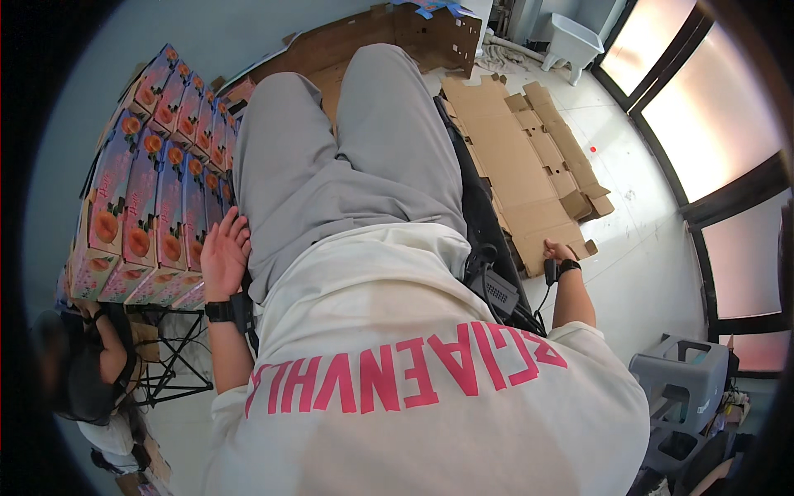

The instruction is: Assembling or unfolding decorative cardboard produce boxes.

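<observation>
My left hand (223,252) rests palm up beside my left thigh, its fingers loosely curled but apart, with nothing in it. Right next to it stand rows of tall printed boxes (139,211), blue and pink with peach pictures, stacked in two tiers. On my other side, my right hand (561,250) grips the near edge of a flattened brown cardboard sheet (514,165). The sheet has slots and folded flaps along its right side. Part of that hand's grip is hidden behind the cardboard edge.
A large open cardboard box (422,40) lies beyond my knees. At the far right is a white basin on legs (571,45); nearer stand grey plastic stools (680,380). Another person (95,364) is at the lower left, beside a black folding stand (172,355).
</observation>
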Action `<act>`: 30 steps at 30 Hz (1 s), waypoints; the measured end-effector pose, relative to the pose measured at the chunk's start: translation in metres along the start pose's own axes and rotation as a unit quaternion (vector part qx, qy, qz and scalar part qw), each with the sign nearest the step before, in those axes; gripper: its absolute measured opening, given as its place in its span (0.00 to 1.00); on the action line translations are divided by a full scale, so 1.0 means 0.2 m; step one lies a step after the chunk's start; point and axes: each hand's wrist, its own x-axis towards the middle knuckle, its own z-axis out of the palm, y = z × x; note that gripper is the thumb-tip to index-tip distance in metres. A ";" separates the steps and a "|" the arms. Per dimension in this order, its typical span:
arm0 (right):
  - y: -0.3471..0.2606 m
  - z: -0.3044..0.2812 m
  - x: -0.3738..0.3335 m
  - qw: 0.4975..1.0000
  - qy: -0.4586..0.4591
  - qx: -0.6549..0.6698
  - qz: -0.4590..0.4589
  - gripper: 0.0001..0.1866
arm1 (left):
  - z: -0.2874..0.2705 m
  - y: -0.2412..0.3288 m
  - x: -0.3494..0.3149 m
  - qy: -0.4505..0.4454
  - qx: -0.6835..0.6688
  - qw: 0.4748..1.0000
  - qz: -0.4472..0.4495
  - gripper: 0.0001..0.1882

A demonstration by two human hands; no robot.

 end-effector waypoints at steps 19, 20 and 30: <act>-0.20 0.12 -0.15 0.935 -0.143 0.130 -0.297 0.13 | -0.01 -0.01 0.00 -0.014 -0.010 1.000 -0.010 0.29; -0.19 0.10 -0.17 0.932 -0.123 0.180 -0.291 0.12 | -0.02 -0.01 0.00 -0.015 -0.015 1.000 -0.011 0.28; -0.20 0.10 -0.14 0.980 0.019 0.132 -0.145 0.08 | -0.03 0.00 0.00 -0.004 -0.021 1.000 0.001 0.28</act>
